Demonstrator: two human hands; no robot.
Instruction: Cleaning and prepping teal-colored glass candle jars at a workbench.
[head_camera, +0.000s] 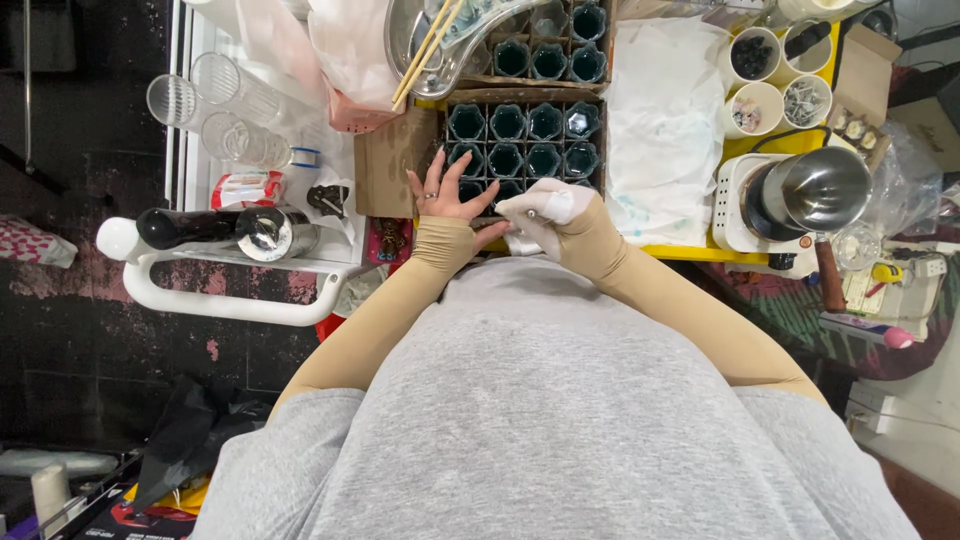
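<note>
1. Head view: the left hand (443, 190), fingers spread and holding nothing, rests flat on the near edge of a cardboard crate (395, 160) of dark faceted glass cups (524, 140).
2. The right hand (555, 215) pinches a crumpled white cloth (520, 240) just beside it.
3. A smooth steel kettle (810, 190) crowds the counter's right edge.

Light falls evenly from above me, bright on the white cloth (665, 130) and my grey shirt (540, 400), with only soft shadows under my forearms. The steel pot (815, 188) and the glasses (215, 105) throw small glares. The floor at the left edge stays dim. Edges bow outward from the wide lens. My hands look sharp, without blur.
</note>
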